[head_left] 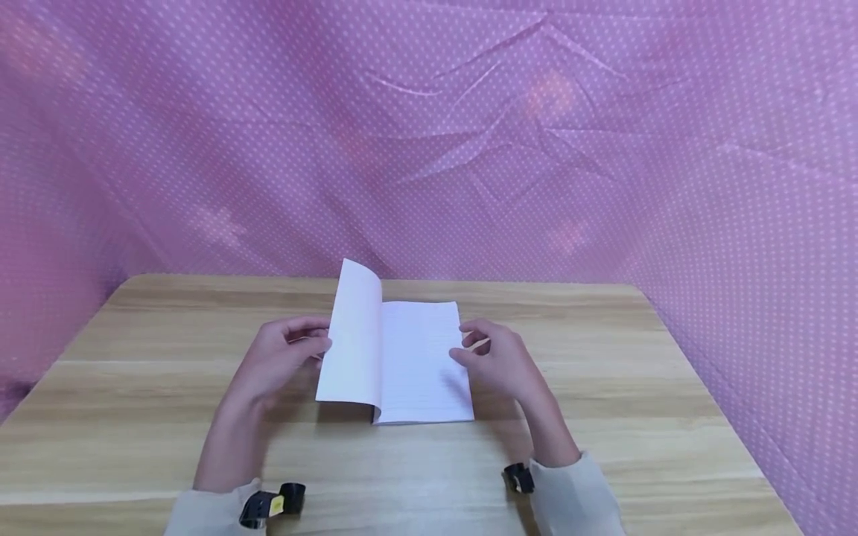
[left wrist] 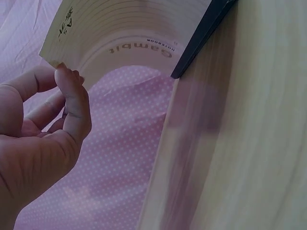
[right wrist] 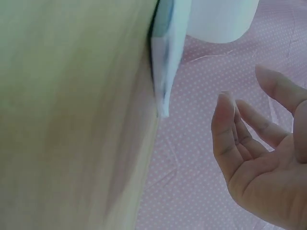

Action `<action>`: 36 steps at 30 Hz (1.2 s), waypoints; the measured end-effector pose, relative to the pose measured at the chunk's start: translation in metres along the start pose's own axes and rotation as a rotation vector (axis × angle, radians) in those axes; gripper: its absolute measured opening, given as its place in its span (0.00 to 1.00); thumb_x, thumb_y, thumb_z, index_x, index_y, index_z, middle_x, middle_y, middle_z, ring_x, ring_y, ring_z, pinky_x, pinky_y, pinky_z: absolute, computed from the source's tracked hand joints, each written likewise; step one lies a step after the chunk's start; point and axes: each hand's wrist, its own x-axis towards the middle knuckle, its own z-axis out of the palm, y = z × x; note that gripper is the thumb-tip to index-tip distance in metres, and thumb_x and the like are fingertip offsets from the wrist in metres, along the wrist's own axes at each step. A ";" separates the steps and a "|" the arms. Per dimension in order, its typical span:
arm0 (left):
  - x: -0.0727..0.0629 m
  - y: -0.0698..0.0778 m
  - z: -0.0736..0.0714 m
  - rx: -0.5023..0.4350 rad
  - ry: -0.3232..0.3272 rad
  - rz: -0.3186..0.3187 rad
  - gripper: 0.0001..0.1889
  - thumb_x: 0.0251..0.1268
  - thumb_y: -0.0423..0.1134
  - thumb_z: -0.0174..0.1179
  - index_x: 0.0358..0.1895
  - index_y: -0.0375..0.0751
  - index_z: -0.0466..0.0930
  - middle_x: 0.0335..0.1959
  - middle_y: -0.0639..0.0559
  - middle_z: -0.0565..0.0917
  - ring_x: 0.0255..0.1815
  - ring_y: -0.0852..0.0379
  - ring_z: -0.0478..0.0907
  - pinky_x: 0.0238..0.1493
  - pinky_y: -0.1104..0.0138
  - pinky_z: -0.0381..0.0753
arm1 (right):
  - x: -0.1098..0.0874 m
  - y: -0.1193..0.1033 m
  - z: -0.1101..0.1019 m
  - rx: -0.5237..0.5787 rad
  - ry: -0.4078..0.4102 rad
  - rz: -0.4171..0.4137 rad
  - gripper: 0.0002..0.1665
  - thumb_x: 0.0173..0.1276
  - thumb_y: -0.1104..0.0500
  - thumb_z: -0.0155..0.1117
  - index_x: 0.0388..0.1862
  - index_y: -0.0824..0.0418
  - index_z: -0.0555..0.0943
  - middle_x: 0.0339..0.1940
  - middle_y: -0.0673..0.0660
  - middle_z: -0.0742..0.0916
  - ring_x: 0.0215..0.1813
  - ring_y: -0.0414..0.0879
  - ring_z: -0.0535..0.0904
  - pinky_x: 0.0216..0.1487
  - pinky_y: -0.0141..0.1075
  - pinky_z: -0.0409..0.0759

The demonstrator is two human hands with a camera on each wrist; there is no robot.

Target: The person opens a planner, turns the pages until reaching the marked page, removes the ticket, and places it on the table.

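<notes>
A notebook (head_left: 421,365) with faintly lined white pages lies opened on the table. One leaf (head_left: 351,335) stands raised and curved on its left side. My left hand (head_left: 278,357) pinches the outer edge of that leaf between thumb and fingers. In the left wrist view the leaf's underside (left wrist: 110,36) shows lines, the upside-down print "Gambit NOTEBOOK" and a handwritten mark near the corner. At the right edge of the notebook, my right hand (head_left: 499,361) hovers with its fingers loosely bent. The right wrist view shows nothing between those fingers and a gap from the notebook's page block (right wrist: 165,62).
The notebook rests on a light wood-grain table (head_left: 167,357) with rounded far corners. Pink dotted cloth (head_left: 429,149) hangs behind the table and along both sides. A dark strap with a small camera (head_left: 271,505) sits at each wrist.
</notes>
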 end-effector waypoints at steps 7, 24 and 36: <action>0.001 -0.001 -0.007 0.037 -0.006 -0.001 0.23 0.72 0.32 0.61 0.65 0.24 0.74 0.49 0.39 0.82 0.40 0.59 0.81 0.42 0.65 0.87 | 0.010 0.006 -0.010 0.067 -0.036 0.007 0.30 0.67 0.57 0.72 0.66 0.66 0.78 0.45 0.57 0.87 0.46 0.52 0.84 0.41 0.42 0.87; -0.006 -0.012 -0.024 0.094 0.008 0.044 0.22 0.71 0.32 0.62 0.64 0.23 0.75 0.50 0.40 0.85 0.40 0.61 0.81 0.41 0.66 0.87 | 0.079 0.020 -0.021 0.152 -0.149 -0.022 0.29 0.71 0.63 0.67 0.67 0.73 0.73 0.47 0.65 0.84 0.47 0.61 0.82 0.49 0.56 0.85; -0.005 -0.016 -0.032 0.130 0.021 0.034 0.23 0.72 0.33 0.62 0.66 0.25 0.74 0.49 0.42 0.84 0.41 0.64 0.80 0.41 0.69 0.86 | 0.100 0.043 0.001 0.257 -0.133 0.086 0.25 0.69 0.64 0.70 0.63 0.69 0.78 0.46 0.63 0.84 0.45 0.56 0.84 0.48 0.44 0.88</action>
